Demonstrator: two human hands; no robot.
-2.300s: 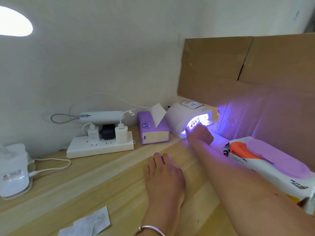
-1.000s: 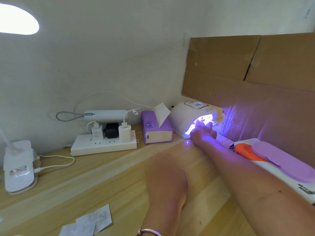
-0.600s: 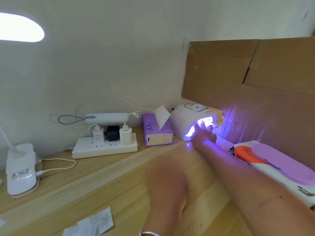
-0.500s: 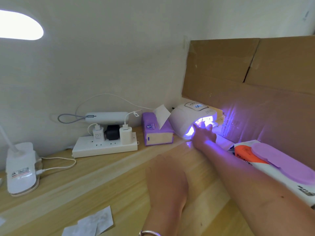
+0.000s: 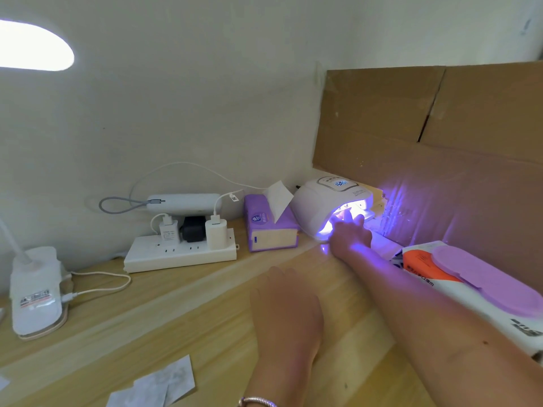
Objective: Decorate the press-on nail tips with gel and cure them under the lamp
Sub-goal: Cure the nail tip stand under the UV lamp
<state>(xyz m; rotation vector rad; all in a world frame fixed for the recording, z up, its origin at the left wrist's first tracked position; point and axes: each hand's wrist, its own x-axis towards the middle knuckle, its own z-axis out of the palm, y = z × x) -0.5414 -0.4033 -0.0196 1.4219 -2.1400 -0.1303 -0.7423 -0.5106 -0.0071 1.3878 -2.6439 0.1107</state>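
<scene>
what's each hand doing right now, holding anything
Left hand: open, resting on the wooden table, nothing visible in it.
Right hand: fingers reach into the lit nail lamp; grip cannot be told.

Violet glow from curing lamp [image 5: 317,201] washes cardboard [image 5: 440,177]; blown-out light [image 5: 29,45] top left; left hand [image 5: 288,306] blurred; edges bowed

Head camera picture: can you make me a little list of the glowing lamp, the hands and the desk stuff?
Lamp: white domed nail lamp, glowing purple
Right hand: reaches into the lamp's opening; any grip hidden
Left hand: rests on the light wooden desk, holding nothing visible
Beside lamp: purple tissue box, left; white power strip further left
Right edge: white wipes pack with purple lid
</scene>
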